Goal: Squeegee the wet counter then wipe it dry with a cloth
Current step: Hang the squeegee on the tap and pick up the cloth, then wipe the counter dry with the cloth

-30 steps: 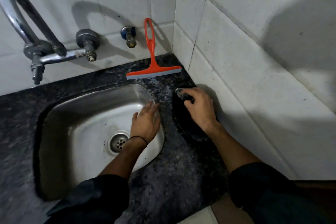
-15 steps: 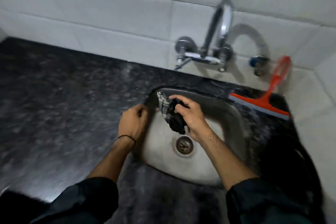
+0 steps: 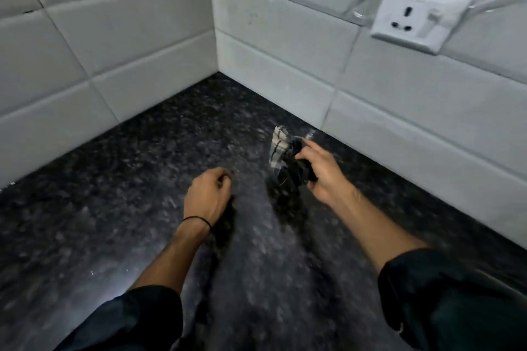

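Note:
My right hand (image 3: 322, 172) holds a bunched dark cloth (image 3: 288, 161) with a pale striped end, lifted a little above the black speckled counter (image 3: 142, 179). My left hand (image 3: 209, 194) hovers over the counter beside it, fingers curled in with nothing in them, a thin black band on its wrist. Both hands are near the counter's left corner where two tiled walls meet. The squeegee and the sink are out of view.
White tiled walls (image 3: 128, 45) close the counter at the back and left. A white wall socket with a switch (image 3: 419, 18) hangs loose from the back wall at the upper right. The picture is blurred by motion.
My view has swung left from the sink to the counter's left corner. My right hand carried the cloth from over the sink to here, and my left hand left the sink's rim.

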Motion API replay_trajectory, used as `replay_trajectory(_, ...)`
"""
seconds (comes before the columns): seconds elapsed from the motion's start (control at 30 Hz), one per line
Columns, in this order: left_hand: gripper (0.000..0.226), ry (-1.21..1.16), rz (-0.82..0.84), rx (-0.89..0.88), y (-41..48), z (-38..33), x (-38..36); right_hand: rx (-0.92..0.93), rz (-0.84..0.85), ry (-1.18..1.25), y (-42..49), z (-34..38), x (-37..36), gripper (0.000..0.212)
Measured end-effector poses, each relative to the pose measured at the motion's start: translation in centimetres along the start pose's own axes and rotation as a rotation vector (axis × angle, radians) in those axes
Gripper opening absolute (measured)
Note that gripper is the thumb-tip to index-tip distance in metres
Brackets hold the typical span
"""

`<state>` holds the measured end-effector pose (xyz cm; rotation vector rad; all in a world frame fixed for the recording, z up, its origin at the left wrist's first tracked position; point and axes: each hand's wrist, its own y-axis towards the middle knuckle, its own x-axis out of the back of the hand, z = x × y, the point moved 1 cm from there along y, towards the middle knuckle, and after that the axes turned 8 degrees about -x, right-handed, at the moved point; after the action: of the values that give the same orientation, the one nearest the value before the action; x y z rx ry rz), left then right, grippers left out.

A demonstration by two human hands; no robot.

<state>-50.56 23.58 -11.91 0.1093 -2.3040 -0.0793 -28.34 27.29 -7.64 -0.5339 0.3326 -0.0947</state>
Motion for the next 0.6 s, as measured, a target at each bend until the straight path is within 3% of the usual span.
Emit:
replay_trajectory(0.23, 0.021, 0.192, -0.071, -0.064, 12.7, 10.7, 4.9, 0.4, -0.042, -0.747, 14.9, 6.2, -12.7, 0.031)
replay_trajectory(0.33, 0.038, 0.322, -0.024, -0.041, 16.2, 14.4, 5.5, 0.551, -0.039, -1.248, 20.2, 6.3, -15.5, 0.047)
replay_trajectory(0.47, 0.057, 0.453, 0.069, 0.056, 19.3, 18.7, 5.9, 0.528, -0.042, -1.577, 27.7, 3.8, -18.1, 0.063)
replay_trajectory(0.6, 0.063, 0.44, 0.102, 0.114, 20.0, 21.2, 5.5, 0.361, -0.13, -1.722, 30.9, -0.2, -19.2, 0.067)
